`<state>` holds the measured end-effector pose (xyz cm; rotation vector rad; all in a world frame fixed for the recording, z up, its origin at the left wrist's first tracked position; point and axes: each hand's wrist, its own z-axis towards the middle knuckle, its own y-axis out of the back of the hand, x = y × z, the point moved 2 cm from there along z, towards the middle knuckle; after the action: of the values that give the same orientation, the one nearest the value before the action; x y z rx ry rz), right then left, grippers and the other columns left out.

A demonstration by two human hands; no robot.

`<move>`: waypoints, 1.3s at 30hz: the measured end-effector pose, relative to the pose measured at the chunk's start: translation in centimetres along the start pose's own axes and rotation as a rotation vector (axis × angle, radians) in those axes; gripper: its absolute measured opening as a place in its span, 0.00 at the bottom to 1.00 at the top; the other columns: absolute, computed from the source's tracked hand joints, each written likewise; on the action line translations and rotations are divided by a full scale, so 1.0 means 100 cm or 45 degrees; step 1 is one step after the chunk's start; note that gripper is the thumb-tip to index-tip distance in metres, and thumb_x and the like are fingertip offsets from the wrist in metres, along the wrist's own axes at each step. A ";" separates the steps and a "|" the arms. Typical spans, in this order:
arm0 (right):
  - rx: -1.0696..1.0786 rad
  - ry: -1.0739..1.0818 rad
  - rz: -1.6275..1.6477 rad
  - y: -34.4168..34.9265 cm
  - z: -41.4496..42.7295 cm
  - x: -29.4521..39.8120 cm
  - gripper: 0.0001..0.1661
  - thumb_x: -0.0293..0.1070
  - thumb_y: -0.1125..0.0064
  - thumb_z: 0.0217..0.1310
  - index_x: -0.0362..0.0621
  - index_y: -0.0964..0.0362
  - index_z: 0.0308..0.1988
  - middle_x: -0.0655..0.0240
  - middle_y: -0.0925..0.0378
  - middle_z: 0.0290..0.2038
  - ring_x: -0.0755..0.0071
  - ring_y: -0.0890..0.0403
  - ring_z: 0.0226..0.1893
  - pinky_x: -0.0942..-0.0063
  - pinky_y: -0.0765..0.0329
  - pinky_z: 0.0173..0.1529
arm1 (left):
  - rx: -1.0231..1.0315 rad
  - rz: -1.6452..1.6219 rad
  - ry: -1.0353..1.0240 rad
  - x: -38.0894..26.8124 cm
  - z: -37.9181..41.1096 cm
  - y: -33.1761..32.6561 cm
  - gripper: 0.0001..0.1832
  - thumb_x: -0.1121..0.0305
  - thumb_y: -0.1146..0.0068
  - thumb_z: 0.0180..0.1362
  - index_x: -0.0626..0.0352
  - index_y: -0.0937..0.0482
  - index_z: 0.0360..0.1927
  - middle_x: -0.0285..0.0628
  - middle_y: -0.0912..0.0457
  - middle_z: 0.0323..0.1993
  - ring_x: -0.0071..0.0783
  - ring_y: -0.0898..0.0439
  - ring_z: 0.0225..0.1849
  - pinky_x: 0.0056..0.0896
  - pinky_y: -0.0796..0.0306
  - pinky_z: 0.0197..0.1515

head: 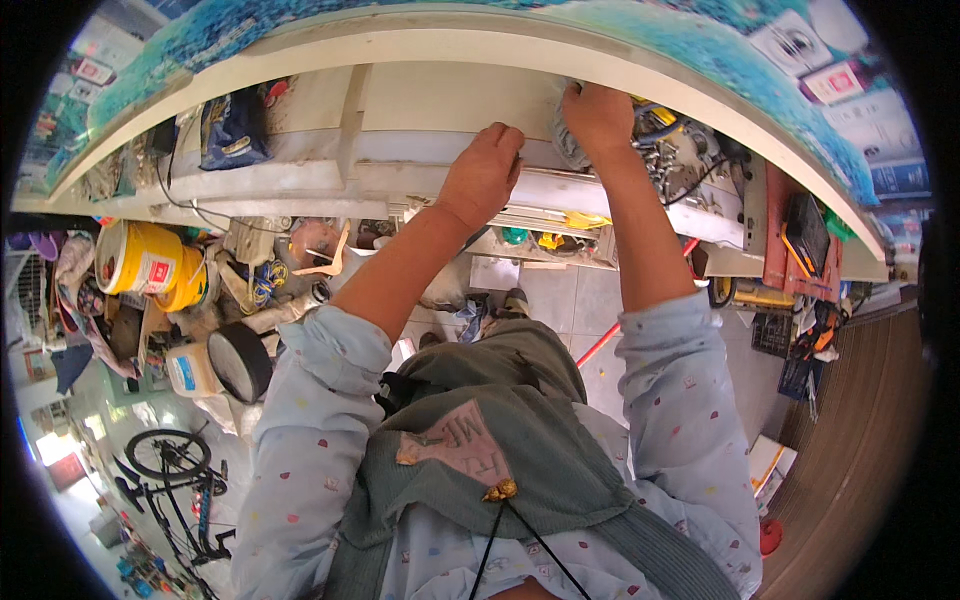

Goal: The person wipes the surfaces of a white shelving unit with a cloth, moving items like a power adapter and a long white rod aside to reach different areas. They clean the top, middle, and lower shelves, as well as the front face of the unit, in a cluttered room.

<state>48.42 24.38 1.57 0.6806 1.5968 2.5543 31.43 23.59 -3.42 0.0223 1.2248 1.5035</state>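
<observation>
Curled in a loose fist, my left hand [484,171] is above the pale shelf board [442,94]; whether its fingers hold anything cannot be seen. My right hand [600,116] reaches in under the upper ledge, with a crumpled grey plastic bag or cloth [568,139] against its fingers. The fingertips are partly hidden. Just right of that hand lie blue-handled pliers [660,131] and loose metal screws or fittings [664,169]. A dark blue printed bag [232,135] sits farther left on the shelf.
A white ledge [525,41] curves above the shelf. Below it is an open drawer or tray [517,244] with small items. Yellow buckets [142,259] and coiled blue-yellow cable [266,285] are at the left. A black cable [697,184] and a red-brown box [780,225] are at the right.
</observation>
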 end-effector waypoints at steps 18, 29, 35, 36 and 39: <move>0.008 0.424 0.333 -0.103 0.028 0.110 0.17 0.28 0.56 0.50 0.44 0.25 0.40 0.53 0.23 0.39 0.49 0.25 0.42 0.60 0.29 0.45 | -0.512 -0.543 0.808 0.058 -0.123 0.089 0.10 0.76 0.41 0.49 0.62 0.29 0.34 0.38 0.24 0.27 0.22 0.27 0.24 0.22 0.32 0.28; 0.257 1.218 0.786 0.041 -0.076 0.212 0.16 0.24 0.50 0.37 0.50 0.26 0.32 0.69 0.28 0.32 0.61 0.30 0.35 0.70 0.28 0.38 | -0.695 -0.648 0.967 0.076 -0.254 0.144 0.11 0.81 0.47 0.52 0.61 0.31 0.39 0.35 0.25 0.33 0.20 0.27 0.36 0.19 0.33 0.39; -0.390 1.137 0.146 0.123 -0.051 0.245 0.20 0.26 0.48 0.40 0.46 0.28 0.41 0.69 0.28 0.37 0.63 0.29 0.37 0.71 0.27 0.36 | -0.752 -0.633 1.081 0.074 -0.268 0.160 0.07 0.76 0.47 0.54 0.60 0.29 0.36 0.33 0.25 0.28 0.18 0.27 0.29 0.18 0.32 0.29; -0.362 1.107 0.048 0.126 -0.051 0.238 0.21 0.27 0.48 0.41 0.46 0.28 0.42 0.69 0.28 0.36 0.62 0.29 0.37 0.72 0.26 0.37 | -0.728 -0.675 1.044 0.075 -0.268 0.160 0.07 0.75 0.47 0.54 0.60 0.29 0.36 0.34 0.25 0.29 0.19 0.26 0.29 0.18 0.32 0.28; -0.377 0.977 -0.039 0.141 -0.060 0.208 0.21 0.25 0.49 0.40 0.46 0.28 0.42 0.67 0.28 0.37 0.61 0.28 0.38 0.70 0.26 0.38 | -0.721 -0.753 1.017 0.084 -0.278 0.164 0.08 0.74 0.47 0.54 0.60 0.30 0.37 0.35 0.25 0.31 0.20 0.25 0.29 0.18 0.32 0.27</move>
<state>29.87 18.49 18.57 -0.4040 1.2580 3.1228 -0.05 14.51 -9.85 -1.3074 1.1888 1.2859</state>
